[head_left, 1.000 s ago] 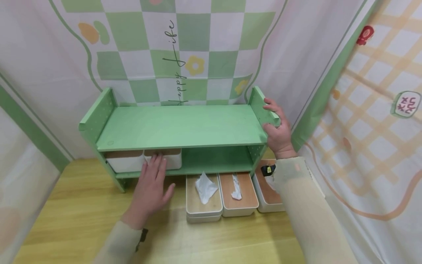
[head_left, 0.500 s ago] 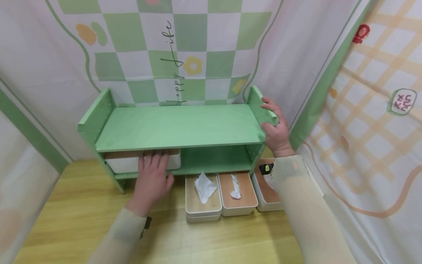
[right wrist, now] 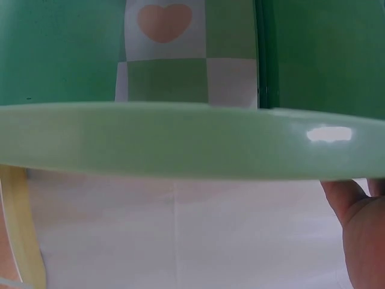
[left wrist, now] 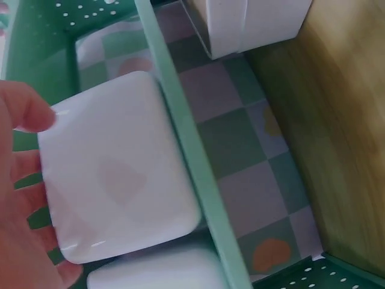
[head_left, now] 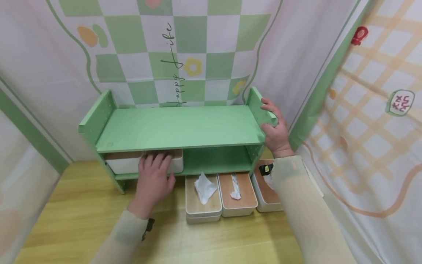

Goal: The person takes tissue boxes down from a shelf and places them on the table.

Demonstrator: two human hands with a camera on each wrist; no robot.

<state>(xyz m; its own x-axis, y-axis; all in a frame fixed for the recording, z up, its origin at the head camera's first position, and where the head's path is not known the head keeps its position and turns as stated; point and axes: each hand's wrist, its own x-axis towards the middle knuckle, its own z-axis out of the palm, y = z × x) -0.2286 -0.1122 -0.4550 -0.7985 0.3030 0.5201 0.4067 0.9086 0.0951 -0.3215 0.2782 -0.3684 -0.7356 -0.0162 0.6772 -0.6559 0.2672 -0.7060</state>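
A green two-tier shelf (head_left: 184,128) stands on the wooden table. Two white tissue boxes with wood-look lids sit side by side on its lower tier, the left box (head_left: 123,165) and the right box (head_left: 177,163). My left hand (head_left: 153,179) reaches over the right box with bent fingers on its lid, the tips hidden under the upper board. In the left wrist view, the thumb (left wrist: 36,108) is at a corner of the white box (left wrist: 117,171). My right hand (head_left: 278,130) grips the shelf's right side panel (head_left: 258,106), thumb on the inner side.
Before the shelf stand a tissue box with a pale lid (head_left: 194,201), one with a browner lid (head_left: 245,200), and another box (head_left: 268,198) partly behind the right sleeve. Tissues poke out of the first two. Patterned curtains (head_left: 194,36) hang behind and at the sides.
The left hand has gone from lying against the right box's front to bent fingers over its lid. That box has shifted slightly right and forward. The right hand keeps its hold.
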